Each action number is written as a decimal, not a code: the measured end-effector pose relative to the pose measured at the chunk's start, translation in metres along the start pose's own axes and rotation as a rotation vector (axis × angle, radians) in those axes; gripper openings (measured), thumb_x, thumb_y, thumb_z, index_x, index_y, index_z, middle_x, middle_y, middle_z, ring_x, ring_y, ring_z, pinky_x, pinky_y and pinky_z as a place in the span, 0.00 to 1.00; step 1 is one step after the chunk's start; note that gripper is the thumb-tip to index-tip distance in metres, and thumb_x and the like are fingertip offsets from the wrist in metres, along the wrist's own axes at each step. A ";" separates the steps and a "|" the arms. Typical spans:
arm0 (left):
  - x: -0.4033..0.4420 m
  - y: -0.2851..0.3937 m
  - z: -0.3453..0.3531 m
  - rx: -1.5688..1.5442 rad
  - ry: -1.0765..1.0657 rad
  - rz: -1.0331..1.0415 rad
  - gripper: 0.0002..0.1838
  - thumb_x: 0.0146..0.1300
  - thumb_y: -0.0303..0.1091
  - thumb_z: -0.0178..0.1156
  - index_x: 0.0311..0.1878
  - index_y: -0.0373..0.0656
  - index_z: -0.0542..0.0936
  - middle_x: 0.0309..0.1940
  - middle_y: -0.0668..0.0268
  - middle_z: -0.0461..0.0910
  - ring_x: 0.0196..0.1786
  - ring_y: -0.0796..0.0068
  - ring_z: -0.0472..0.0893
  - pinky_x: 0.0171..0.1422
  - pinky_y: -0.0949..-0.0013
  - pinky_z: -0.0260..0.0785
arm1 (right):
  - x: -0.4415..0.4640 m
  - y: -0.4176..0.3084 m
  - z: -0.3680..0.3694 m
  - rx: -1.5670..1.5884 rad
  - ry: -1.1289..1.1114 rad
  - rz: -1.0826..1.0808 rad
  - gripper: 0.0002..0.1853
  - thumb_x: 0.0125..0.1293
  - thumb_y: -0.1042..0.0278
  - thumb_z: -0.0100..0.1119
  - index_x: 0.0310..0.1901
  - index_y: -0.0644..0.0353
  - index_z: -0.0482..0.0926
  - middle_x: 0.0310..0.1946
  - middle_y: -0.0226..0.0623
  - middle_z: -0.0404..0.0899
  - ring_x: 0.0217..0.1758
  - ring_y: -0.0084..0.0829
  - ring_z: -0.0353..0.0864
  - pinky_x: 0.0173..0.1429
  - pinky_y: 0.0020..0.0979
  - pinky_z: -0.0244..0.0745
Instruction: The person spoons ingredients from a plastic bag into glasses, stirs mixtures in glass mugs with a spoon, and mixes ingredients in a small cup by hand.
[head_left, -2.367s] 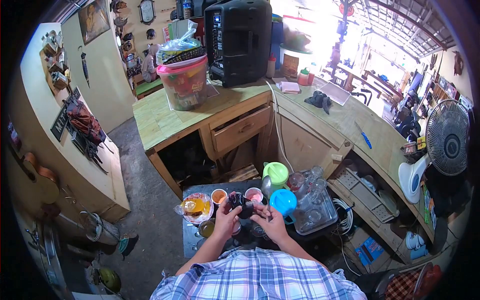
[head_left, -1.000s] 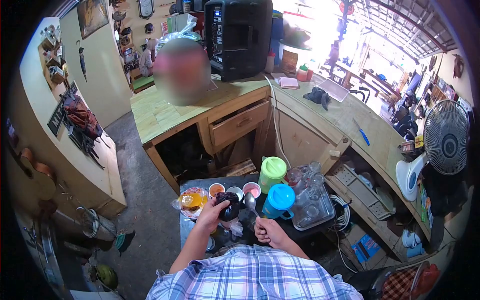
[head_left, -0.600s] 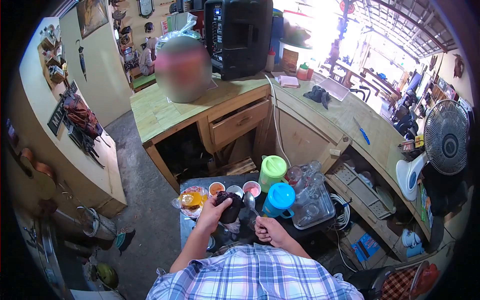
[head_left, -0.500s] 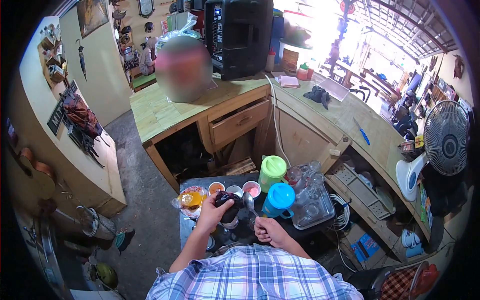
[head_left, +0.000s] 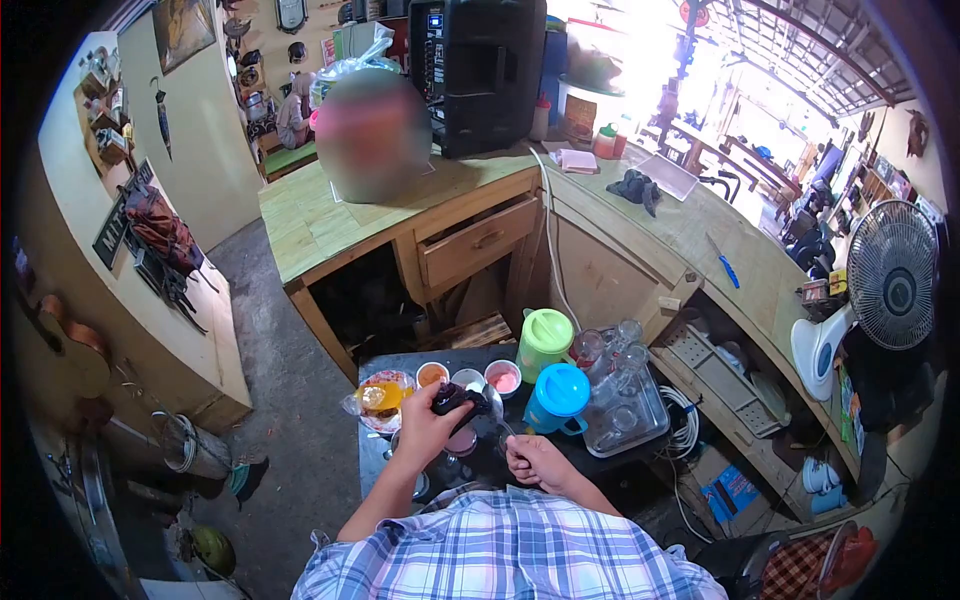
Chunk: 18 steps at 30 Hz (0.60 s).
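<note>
My left hand [head_left: 428, 428] grips a dark, glossy, soft-looking bundle [head_left: 455, 399], maybe a bag with dark contents; I cannot make out its exact kind. Beneath it stands a glass [head_left: 461, 443], partly hidden by the bundle. My right hand [head_left: 540, 463] is closed round the handle of a metal spoon [head_left: 497, 404], whose bowl points away from me beside the bundle. Just beyond are small cups: one with orange contents [head_left: 432, 374], a whitish one [head_left: 470, 379] and one with pink contents [head_left: 503, 378]. On the left, a plate [head_left: 375, 424] holds a bag of yellow-orange stuff [head_left: 382, 396].
A green lidded pitcher [head_left: 547, 337] and a blue lidded pitcher [head_left: 559, 396] stand to the right, beside a metal tray [head_left: 640, 437] of glasses. Behind rises a wooden counter [head_left: 470, 195] with a black speaker [head_left: 480, 80]. A blue-handled knife [head_left: 728, 270] and a fan [head_left: 890, 270] are on the right.
The dark bundle and my left hand have tilted and shifted slightly right, toward the spoon. My right hand has moved slightly left, still holding the spoon.
</note>
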<state>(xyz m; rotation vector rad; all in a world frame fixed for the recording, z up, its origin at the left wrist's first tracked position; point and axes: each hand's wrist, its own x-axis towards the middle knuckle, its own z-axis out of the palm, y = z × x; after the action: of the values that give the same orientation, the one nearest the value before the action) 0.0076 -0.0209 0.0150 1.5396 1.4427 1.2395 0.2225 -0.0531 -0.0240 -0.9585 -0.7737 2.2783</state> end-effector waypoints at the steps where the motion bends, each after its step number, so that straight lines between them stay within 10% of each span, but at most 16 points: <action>1: -0.001 0.000 0.000 -0.003 0.002 -0.004 0.13 0.50 0.28 0.72 0.38 0.33 0.82 0.32 0.59 0.85 0.35 0.74 0.84 0.41 0.72 0.74 | 0.000 0.000 0.000 -0.001 0.001 -0.001 0.19 0.74 0.53 0.48 0.25 0.52 0.63 0.17 0.19 0.59 0.14 0.12 0.52 0.16 0.17 0.46; 18: 0.006 0.012 -0.008 0.194 -0.049 0.124 0.15 0.46 0.28 0.75 0.37 0.34 0.82 0.31 0.61 0.82 0.35 0.70 0.81 0.40 0.70 0.71 | -0.002 -0.004 0.000 -0.039 -0.005 0.023 0.19 0.74 0.53 0.49 0.26 0.52 0.64 0.16 0.19 0.59 0.14 0.11 0.52 0.16 0.17 0.45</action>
<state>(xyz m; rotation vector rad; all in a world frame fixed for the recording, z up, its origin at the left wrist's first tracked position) 0.0033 -0.0183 0.0295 1.8005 1.4906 1.1511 0.2246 -0.0514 -0.0204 -0.9843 -0.8155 2.2942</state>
